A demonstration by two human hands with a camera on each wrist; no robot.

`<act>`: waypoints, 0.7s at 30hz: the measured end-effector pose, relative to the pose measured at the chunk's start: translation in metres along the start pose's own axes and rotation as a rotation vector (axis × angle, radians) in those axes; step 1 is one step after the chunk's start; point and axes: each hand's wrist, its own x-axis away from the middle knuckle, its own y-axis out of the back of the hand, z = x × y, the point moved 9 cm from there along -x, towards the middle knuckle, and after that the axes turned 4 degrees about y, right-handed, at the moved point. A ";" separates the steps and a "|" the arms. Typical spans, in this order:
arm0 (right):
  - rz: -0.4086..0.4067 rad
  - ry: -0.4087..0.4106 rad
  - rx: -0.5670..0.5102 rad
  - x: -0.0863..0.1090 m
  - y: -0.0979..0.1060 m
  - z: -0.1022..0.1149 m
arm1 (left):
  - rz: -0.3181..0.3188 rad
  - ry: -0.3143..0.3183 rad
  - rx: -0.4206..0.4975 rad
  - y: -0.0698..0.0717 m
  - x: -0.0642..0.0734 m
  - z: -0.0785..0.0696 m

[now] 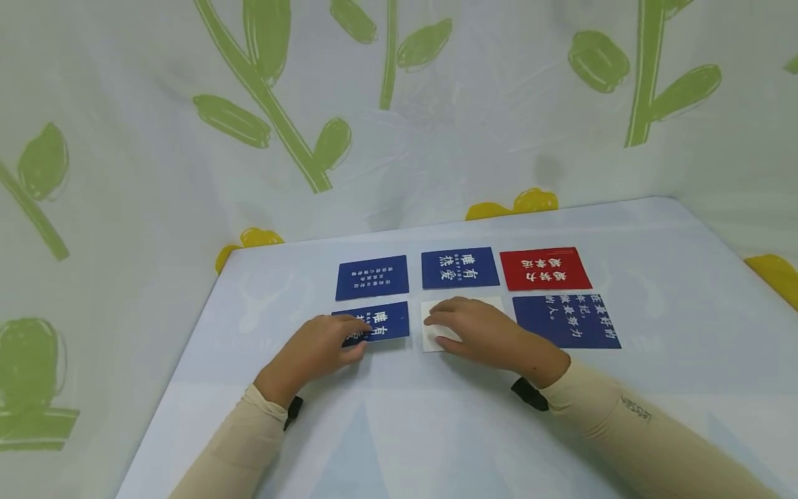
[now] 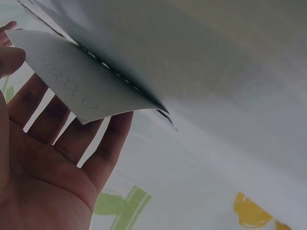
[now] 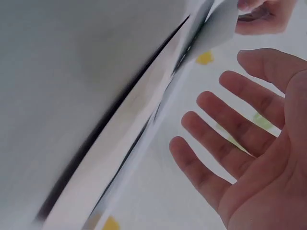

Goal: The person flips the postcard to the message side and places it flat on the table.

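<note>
My left hand (image 1: 324, 346) pinches the near edge of a blue postcard (image 1: 395, 322) with white characters. In the left wrist view the card's white back (image 2: 86, 79), printed with a row of circles, tilts up from the table, the fingers behind it and the thumb (image 2: 10, 61) at its edge. Over a white card (image 1: 430, 339) hovers my right hand (image 1: 483, 333), covering much of it in the head view. Its fingers (image 3: 206, 132) are spread and relaxed, with nothing held in the right wrist view.
Behind these lie two blue postcards, one at left (image 1: 373, 277) and one at centre (image 1: 460, 268), with a red postcard (image 1: 545, 269) to the right. Another blue postcard (image 1: 566, 322) lies beside the right hand. A leaf-patterned cloth (image 1: 474, 132) rises behind the table (image 1: 399, 430).
</note>
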 end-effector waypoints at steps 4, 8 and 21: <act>0.022 -0.001 -0.020 -0.017 -0.004 0.010 | -0.016 0.010 0.006 0.000 0.000 0.002; 0.036 0.003 -0.040 -0.026 -0.009 0.018 | -0.025 0.012 0.007 0.002 0.001 0.001; -0.054 0.106 0.040 -0.026 -0.009 0.032 | -0.082 -0.035 0.005 0.012 0.000 -0.008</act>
